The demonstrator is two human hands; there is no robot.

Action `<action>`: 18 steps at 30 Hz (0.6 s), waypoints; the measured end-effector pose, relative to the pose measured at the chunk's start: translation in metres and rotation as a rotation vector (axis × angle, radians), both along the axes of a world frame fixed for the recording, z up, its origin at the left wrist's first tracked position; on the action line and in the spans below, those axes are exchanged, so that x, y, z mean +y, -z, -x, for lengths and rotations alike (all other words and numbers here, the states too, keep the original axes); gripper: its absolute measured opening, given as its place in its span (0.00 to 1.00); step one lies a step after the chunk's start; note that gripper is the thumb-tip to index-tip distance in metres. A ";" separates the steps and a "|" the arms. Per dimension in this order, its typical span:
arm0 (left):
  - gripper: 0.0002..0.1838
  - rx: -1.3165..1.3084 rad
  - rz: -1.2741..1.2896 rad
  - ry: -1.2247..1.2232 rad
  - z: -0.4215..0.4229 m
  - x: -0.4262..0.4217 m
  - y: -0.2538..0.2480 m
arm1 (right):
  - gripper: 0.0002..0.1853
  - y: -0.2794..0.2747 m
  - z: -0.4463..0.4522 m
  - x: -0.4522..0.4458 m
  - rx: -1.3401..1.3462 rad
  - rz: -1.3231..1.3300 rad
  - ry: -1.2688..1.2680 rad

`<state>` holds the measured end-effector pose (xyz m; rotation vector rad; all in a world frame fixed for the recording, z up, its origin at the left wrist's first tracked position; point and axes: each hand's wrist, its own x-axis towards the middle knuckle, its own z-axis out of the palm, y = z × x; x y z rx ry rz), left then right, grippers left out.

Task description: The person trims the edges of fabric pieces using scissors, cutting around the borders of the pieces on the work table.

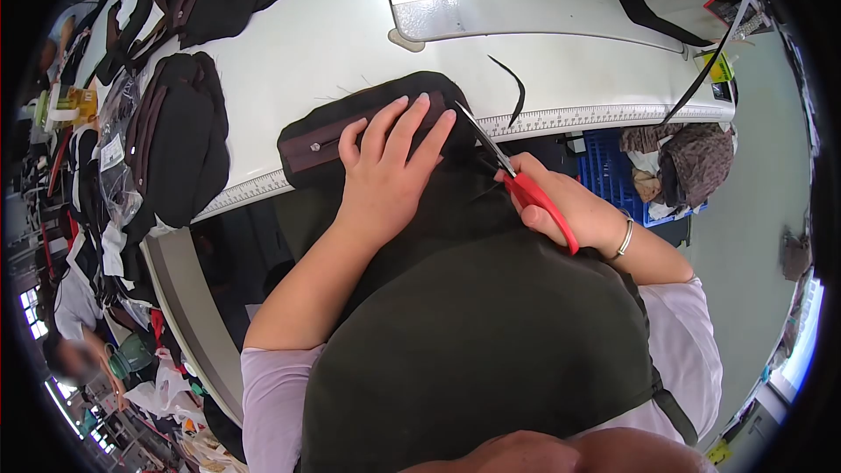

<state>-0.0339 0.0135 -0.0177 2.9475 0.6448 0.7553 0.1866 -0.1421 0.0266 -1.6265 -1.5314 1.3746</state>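
A black fabric piece with a dark brown zipper strip (311,147) lies at the front edge of the white table. My left hand (385,158) rests flat on it, fingers spread and pressing the cloth down. In my right hand (561,201) is a pair of scissors (545,208) with red handles. Its metal blades point up and left, with the tip at the right end of the black piece. Whether the blades touch the cloth I cannot tell. A loose black strip (517,92) lies on the table just beyond the scissors.
A sewing machine (526,9) stands at the back. A measuring tape (604,116) runs along the table's front edge. Stacked black pieces (188,136) lie at the left. Below the right side is a blue crate (604,166) with cloth scraps. Another person (74,355) is far left.
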 end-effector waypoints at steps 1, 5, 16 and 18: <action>0.34 0.001 -0.001 -0.001 0.000 -0.001 0.000 | 0.48 0.000 0.001 0.002 -0.007 -0.002 0.008; 0.34 -0.005 0.012 -0.009 0.000 -0.002 0.000 | 0.38 -0.005 0.003 0.008 0.007 0.035 0.001; 0.34 -0.002 0.021 -0.005 0.000 -0.003 0.000 | 0.49 0.001 0.009 0.007 0.027 0.039 0.108; 0.35 -0.001 0.019 -0.004 0.000 -0.003 0.000 | 0.49 0.002 0.009 0.006 0.018 0.038 0.110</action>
